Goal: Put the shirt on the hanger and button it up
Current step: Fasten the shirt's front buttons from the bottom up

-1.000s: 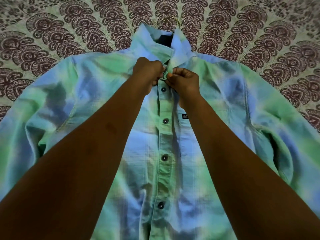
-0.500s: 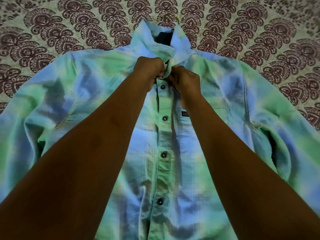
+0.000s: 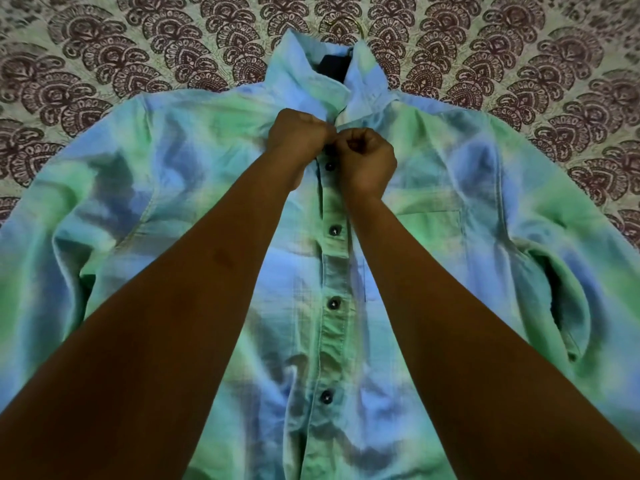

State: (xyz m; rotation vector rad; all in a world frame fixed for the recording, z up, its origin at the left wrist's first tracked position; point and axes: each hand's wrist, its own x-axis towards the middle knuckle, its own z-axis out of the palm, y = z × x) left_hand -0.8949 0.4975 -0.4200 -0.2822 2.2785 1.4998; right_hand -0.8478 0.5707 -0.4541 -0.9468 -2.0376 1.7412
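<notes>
A green and blue tie-dye shirt lies flat, front up, sleeves spread to both sides. Several dark buttons run down its placket, all closed below my hands. A thin hanger hook pokes out above the collar; the rest of the hanger is hidden inside the shirt. My left hand and my right hand meet just under the collar, each pinching one edge of the placket at the top. The button between my fingers is hidden.
The shirt rests on a pale bedsheet printed with maroon scalloped motifs, which shows on all sides beyond the shoulders. A chest pocket sits on the shirt's right half.
Both hands stay pinched together at the top of the placket; their knuckles have drawn closer and turned slightly. The shirt has not moved.
</notes>
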